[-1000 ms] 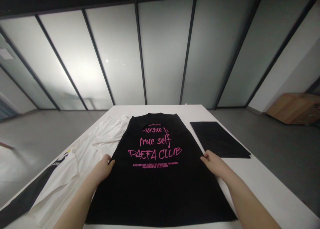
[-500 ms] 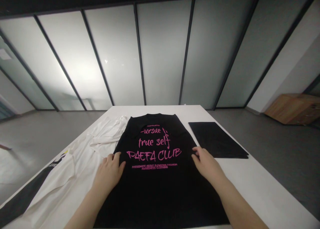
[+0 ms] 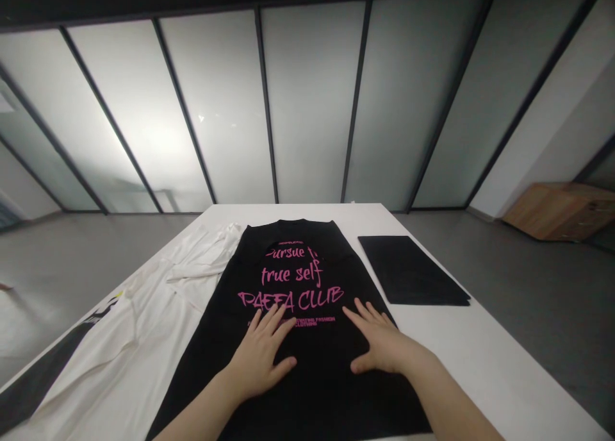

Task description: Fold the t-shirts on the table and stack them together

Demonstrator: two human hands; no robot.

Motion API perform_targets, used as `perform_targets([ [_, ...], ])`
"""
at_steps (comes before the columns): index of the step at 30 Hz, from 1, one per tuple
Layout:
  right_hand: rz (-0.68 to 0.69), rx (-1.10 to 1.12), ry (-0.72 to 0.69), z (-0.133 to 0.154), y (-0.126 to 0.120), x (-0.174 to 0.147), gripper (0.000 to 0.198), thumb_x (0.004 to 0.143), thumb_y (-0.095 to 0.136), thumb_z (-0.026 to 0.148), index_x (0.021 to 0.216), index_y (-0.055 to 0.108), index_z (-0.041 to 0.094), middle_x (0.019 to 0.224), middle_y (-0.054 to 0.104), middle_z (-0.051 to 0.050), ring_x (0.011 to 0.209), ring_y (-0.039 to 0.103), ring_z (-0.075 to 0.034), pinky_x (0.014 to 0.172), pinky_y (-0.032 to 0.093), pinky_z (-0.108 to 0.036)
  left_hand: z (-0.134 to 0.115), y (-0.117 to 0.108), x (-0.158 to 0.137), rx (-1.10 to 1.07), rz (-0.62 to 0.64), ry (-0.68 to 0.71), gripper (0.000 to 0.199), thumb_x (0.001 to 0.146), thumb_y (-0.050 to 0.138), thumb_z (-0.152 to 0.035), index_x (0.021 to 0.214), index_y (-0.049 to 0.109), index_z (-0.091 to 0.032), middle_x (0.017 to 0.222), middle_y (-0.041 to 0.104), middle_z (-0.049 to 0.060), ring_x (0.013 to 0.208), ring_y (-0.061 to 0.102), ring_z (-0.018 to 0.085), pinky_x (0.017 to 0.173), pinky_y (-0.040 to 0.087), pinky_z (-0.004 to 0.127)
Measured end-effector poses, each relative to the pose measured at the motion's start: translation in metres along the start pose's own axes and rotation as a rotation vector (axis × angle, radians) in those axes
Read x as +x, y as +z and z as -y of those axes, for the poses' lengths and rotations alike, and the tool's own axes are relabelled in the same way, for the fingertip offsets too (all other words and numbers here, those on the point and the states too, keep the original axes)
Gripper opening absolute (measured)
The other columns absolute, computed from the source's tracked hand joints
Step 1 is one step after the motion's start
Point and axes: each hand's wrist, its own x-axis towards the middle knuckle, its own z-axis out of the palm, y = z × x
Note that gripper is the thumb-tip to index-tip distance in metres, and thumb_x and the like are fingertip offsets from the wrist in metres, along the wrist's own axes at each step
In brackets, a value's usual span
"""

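A black T-shirt (image 3: 307, 396) with pink lettering lies spread out in front of me, its collar at the far end. Its sleeves appear folded inward, so the long sides run nearly straight. My left hand (image 3: 262, 354) is flat on the shirt with fingers spread, covering part of the small print. Near the right edge of the lettering, my right hand (image 3: 377, 341) also rests on the black cloth, fingers stretched out and thumb apart. Neither hand grips anything.
On the left of the white table (image 3: 480, 351) lies a crumpled white garment (image 3: 144, 319) with a dark part (image 3: 43, 370). A folded black garment (image 3: 413, 271) lies to the right. Behind stands a frosted glass partition (image 3: 312, 108); a wooden cabinet (image 3: 557, 213) is on the floor at right.
Both hands have let go of the shirt's side edges and moved inward onto its front, fingers now spread. The shirt's lower left part looks wider. The camera view has shifted slightly.
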Motion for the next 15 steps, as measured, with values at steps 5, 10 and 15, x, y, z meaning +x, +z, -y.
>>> perform_targets([
  [5, -0.169, -0.019, 0.125, -0.033, -0.014, -0.001, 0.098, 0.086, 0.076, 0.046, 0.168, 0.035, 0.014, 0.177, 0.02, -0.021, 0.162, 0.024, -0.039, 0.129, 0.026, -0.046, -0.027, -0.015, -0.008, -0.033, 0.218, -0.058, 0.096, 0.094, 0.057, -0.074, 0.172, 0.02, -0.033, 0.178, 0.007, 0.015, 0.162, 0.005, 0.049, 0.119, 0.007, 0.085],
  [10, -0.378, -0.026, 0.215, -0.042, -0.015, 0.007, 0.073, 0.097, 0.064, 0.042, 0.159, 0.048, 0.008, 0.151, 0.056, -0.027, 0.137, 0.06, -0.042, 0.112, 0.046, -0.048, -0.058, -0.023, -0.012, -0.137, 0.359, 0.003, 0.119, 0.079, 0.075, -0.077, 0.172, 0.019, -0.031, 0.177, 0.005, 0.02, 0.16, 0.0, 0.053, 0.118, 0.008, 0.086],
  [15, -0.413, 0.104, 0.193, -0.049, -0.012, 0.01, 0.068, 0.096, 0.067, 0.035, 0.155, 0.045, 0.01, 0.134, 0.069, -0.023, 0.122, 0.071, -0.034, 0.099, 0.053, -0.04, -0.083, -0.023, -0.003, -0.299, 0.267, 0.248, 0.076, 0.096, 0.062, -0.068, 0.163, 0.044, -0.037, 0.173, 0.034, 0.012, 0.16, 0.027, 0.042, 0.126, 0.016, 0.074],
])
